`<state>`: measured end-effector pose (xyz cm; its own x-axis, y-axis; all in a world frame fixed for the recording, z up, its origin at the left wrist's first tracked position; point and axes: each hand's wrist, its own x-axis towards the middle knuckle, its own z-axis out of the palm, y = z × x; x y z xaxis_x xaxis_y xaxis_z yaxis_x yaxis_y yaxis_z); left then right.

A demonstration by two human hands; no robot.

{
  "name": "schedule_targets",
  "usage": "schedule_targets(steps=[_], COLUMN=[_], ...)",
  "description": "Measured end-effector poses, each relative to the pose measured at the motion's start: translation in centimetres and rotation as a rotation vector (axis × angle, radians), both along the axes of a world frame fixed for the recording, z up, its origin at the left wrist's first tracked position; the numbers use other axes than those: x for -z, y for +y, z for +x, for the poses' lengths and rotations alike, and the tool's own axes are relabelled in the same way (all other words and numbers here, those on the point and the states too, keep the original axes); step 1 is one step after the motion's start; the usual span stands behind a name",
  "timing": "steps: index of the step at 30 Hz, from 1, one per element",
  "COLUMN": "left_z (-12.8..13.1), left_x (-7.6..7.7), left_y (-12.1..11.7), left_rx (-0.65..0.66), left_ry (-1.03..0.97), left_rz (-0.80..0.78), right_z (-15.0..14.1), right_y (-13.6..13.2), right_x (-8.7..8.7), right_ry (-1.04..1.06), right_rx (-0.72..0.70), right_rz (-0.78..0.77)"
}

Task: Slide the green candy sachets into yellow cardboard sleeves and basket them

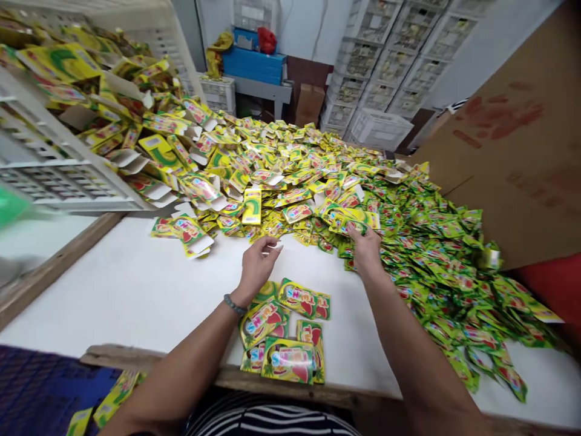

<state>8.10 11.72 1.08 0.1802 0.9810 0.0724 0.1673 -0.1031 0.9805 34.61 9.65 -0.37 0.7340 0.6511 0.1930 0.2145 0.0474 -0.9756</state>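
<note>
- Head view: white counter, wood-edged; yellow cartons and green sachets heaped across it.
- Left hand half-curled, hold unclear; right hand curled where they meet, cannot tell its grip.
- Stacked crates behind.

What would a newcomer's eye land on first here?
The heap spread over the white table: yellow boxes at the middle and left, green packets on the right, with the right hand about where they meet. Next, the white crate at upper left, packed with more boxes, then the reddish marks on the cardboard at right.
</note>
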Motion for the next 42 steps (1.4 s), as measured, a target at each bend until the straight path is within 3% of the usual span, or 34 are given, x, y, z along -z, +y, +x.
schedule_targets(steps=[3, 6, 9, 12, 15, 18, 21, 24, 27, 30, 33, 35, 38, 42], left_z=[-0.1, 0.3, 0.7, 0.7, 0.0, -1.0, -1.8, -1.7, -1.2, -0.6, 0.0, 0.2, 0.3, 0.4], left_x=[-0.7, -1.3, -1.5, -1.2, -1.0, -1.0, -1.5, -2.0, -2.5, -3.0, -3.4, -3.4, -3.1, -3.2], left_y=[-0.4, -1.1, -1.5, -1.1, 0.1, 1.3, 1.4, 0.5, -0.7, -1.5, -1.9, -2.0, -2.1, -2.7], left_rx=[-0.028, 0.034, 0.064, 0.075, -0.006, -0.027, 0.141, 0.329, 0.458, 0.555, 0.637, 0.681, 0.710, 0.536], left_ry=[-0.107, -0.265, -0.443, -0.592, -0.707, -0.784, -0.787, -0.713, -0.561, -0.350, -0.189, -0.158, -0.114, 0.173], left_rz=[-0.104, -0.287, -0.458, -0.537, -0.563, -0.615, -0.695, -0.726, -0.705, -0.637, -0.561, -0.524, -0.434, -0.050], right_z=[-4.0, -7.7, -10.9, -12.6, -12.5, -10.6, -7.7, -5.1, -3.9, -4.4, -6.5, -8.0, -9.5, -9.5], right_y=[-2.3, -4.8, -6.5, -7.1, -7.2, -7.1, -6.7, -6.0, -5.8, -6.1, -6.8, -7.2, -7.4, -7.1], right_x=[0.7, 1.1, 1.1, 0.8, 0.0, -0.2, 0.9, 2.6, 3.0, 1.4, -0.8, -1.7, -2.0, -1.5], right_ry=[0.031, -0.311, -0.633, -0.750, -0.599, -0.389, -0.352, -0.408, -0.453, -0.434, -0.269, -0.323, -0.441, -0.420], right_rx=[-0.130, -0.147, -0.376, -0.605, -0.668, -0.552, -0.365, -0.366, -0.283, -0.206, -0.521, -0.604, -0.512, -0.265], right_rz=[0.087, 0.050, 0.090, 0.075, 0.051, -0.098, -0.386, -0.561, -0.578, -0.300, -0.001, 0.055, 0.051, 0.016])
